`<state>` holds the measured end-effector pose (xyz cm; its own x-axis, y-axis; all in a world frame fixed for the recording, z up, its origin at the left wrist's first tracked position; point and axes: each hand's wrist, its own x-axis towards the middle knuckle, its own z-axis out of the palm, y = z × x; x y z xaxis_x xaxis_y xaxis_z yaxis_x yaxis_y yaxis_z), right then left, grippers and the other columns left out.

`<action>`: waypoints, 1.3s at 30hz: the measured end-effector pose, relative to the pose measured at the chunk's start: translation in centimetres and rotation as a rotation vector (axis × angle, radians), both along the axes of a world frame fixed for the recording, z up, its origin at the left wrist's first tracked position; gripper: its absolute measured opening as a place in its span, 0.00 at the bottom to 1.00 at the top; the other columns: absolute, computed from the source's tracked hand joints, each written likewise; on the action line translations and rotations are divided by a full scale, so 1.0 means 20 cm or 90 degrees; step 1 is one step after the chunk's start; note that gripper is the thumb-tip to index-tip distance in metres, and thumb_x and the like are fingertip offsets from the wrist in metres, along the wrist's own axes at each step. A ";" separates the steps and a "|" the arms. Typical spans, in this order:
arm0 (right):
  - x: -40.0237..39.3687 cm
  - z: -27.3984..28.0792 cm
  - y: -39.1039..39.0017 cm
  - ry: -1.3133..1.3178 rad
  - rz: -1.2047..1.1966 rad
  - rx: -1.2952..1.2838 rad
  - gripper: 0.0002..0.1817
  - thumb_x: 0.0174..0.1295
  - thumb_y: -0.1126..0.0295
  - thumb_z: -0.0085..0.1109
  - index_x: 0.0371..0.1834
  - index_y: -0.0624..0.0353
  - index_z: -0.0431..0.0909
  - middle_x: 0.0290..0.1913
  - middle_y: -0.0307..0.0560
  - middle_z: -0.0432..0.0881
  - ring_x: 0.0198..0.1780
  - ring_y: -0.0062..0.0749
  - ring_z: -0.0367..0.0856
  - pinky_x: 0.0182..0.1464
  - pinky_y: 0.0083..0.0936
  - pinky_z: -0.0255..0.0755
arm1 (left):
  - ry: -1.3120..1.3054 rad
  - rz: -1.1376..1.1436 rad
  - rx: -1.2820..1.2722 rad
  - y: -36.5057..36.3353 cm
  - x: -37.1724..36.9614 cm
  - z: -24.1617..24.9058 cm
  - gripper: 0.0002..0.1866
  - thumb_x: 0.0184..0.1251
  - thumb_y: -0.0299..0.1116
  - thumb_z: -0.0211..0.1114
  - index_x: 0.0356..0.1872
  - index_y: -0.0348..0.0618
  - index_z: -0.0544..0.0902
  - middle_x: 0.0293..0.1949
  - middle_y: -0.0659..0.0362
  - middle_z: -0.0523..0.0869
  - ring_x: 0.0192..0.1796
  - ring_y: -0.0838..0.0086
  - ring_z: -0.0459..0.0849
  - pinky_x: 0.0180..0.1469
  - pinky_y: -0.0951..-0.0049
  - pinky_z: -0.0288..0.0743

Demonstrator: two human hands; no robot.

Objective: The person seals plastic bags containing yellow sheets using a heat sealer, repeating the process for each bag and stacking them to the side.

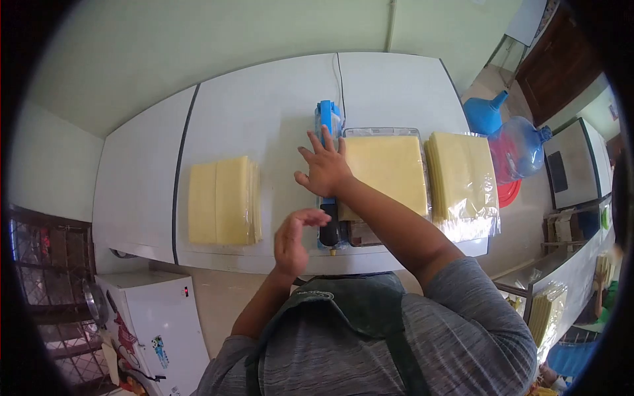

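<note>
My right hand (325, 168) is spread with fingers apart over a blue sealing device (323, 112), beside a yellow stack (389, 173) that lies on a tray. My left hand (296, 239) is raised at the black handle (328, 228) of the device, near the table's front edge, fingers stretched toward it and holding nothing visible. To the left lies a stack of yellow packs (218, 201) in clear plastic. Another plastic-wrapped yellow stack (462, 175) is at the right.
The white table (264, 132) meets the wall. Right of it stand a blue container (484, 113), a clear water bottle (518, 148) and a red lid (508, 193). A white freezer (162, 330) is at the lower left. Another person's arm (598, 297) shows at the far right.
</note>
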<state>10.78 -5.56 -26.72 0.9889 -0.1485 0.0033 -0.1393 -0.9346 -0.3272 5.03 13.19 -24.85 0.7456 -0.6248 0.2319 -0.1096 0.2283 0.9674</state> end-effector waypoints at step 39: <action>-0.31 0.11 0.79 0.106 -0.100 0.838 0.21 0.69 0.67 0.58 0.60 0.67 0.72 0.44 0.48 0.83 0.42 0.28 0.83 0.43 0.31 0.78 | 0.306 0.107 0.154 1.11 0.61 0.13 0.24 0.72 0.28 0.60 0.67 0.38 0.72 0.54 0.56 0.84 0.50 0.71 0.84 0.53 0.70 0.79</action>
